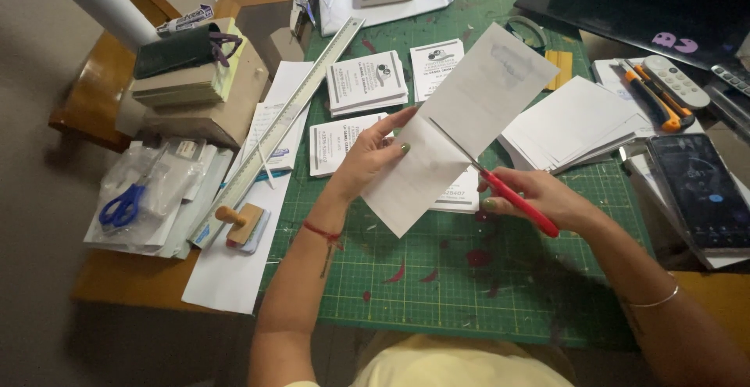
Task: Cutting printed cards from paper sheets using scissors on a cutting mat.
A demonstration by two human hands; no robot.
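Observation:
My left hand (367, 156) holds a long white paper strip (461, 121) up over the green cutting mat (461, 278), thumb on its left edge. In my right hand (539, 196) are red-handled scissors (508, 192); their blades cross the middle of the strip. Stacks of printed white cards (366, 81) lie on the mat just beyond my left hand, and one more stack (461, 196) sits under the strip.
A long metal ruler (289, 114) runs diagonally at left, beside a wooden stamp (238, 221) and blue scissors (121, 206) in a plastic bag. At right lie a stack of blank cards (578, 121), an orange utility knife (652, 98), a remote (676, 81), a phone (699, 192) and a laptop (648, 0).

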